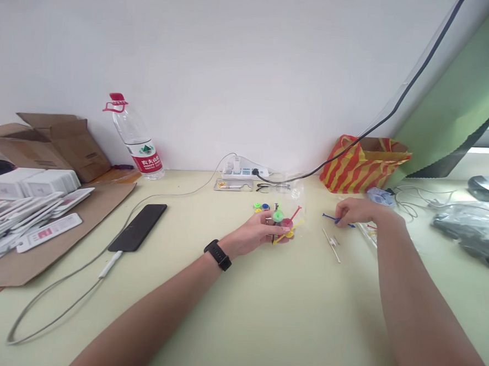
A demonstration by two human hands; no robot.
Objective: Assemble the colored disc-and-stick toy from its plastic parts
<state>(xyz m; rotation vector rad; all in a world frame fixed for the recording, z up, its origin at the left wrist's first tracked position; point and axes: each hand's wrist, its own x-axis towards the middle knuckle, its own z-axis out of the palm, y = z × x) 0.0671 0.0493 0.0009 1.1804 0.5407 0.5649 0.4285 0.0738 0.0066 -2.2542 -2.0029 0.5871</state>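
My left hand (254, 233), with a black watch on its wrist, is closed round a small toy build (285, 225) made of a green disc, a red piece and red and yellow sticks. My right hand (352, 211) rests on the table to the right, its fingers pinched on a thin blue stick (330, 216). A white stick (332, 244) lies on the table between the two hands. Small green, yellow and blue round pieces (262, 206) sit just behind my left hand.
A black phone (139, 227) on a white cable lies to the left. Behind it are a water bottle (136, 138), cardboard boxes (56, 144) and white cards (23, 213). A power strip (245, 172), a striped bag (359, 163) and a clear plastic bag (469, 227) stand farther back and right.
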